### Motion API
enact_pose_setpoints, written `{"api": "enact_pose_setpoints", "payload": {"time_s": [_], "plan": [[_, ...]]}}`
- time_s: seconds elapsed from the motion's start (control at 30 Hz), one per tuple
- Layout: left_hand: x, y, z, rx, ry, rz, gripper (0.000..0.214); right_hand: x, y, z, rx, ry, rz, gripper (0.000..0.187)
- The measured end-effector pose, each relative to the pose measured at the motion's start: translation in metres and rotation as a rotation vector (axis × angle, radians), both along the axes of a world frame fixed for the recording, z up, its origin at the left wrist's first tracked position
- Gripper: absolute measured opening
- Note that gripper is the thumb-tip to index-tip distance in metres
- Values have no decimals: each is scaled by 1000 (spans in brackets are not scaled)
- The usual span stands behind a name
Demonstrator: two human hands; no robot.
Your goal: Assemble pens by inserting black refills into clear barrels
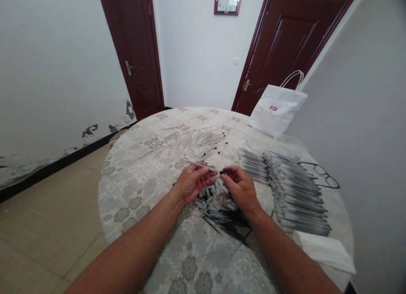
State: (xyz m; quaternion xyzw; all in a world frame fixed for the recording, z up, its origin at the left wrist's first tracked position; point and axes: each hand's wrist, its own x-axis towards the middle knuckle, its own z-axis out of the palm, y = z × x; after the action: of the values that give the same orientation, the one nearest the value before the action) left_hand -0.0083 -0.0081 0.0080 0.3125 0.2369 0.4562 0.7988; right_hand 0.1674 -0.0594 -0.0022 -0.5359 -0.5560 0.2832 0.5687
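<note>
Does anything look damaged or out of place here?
Yes: the wall at the picture's left has dark, ragged patches low down, just above the black baseboard, as if the paint has flaked away.

Looked from the wearer's head, forward and down along both forearms (139, 239), with the left hand (193, 182) and right hand (240, 189) near mid-view; sat close above the near side of the round table (127, 179), reaching past it (wide enough for two doors (133, 53) and a wall clock (227, 1) cut by the top edge)

clock (226, 1) cut @ top, bag logo (273, 108) illeg., item (221, 172) in R fingers (228, 181) too sm. to ID
</note>
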Motion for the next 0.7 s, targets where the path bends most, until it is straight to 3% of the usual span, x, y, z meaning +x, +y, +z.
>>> {"api": "enact_pose_setpoints", "payload": {"time_s": [0.17, 0.7], "plan": [[1, -2, 0, 29, 17, -47, 23, -2, 0, 1, 18, -37, -13, 22], [4, -3, 0, 106, 104, 5, 27, -1, -3, 2, 50, -155, -28, 21]]}}
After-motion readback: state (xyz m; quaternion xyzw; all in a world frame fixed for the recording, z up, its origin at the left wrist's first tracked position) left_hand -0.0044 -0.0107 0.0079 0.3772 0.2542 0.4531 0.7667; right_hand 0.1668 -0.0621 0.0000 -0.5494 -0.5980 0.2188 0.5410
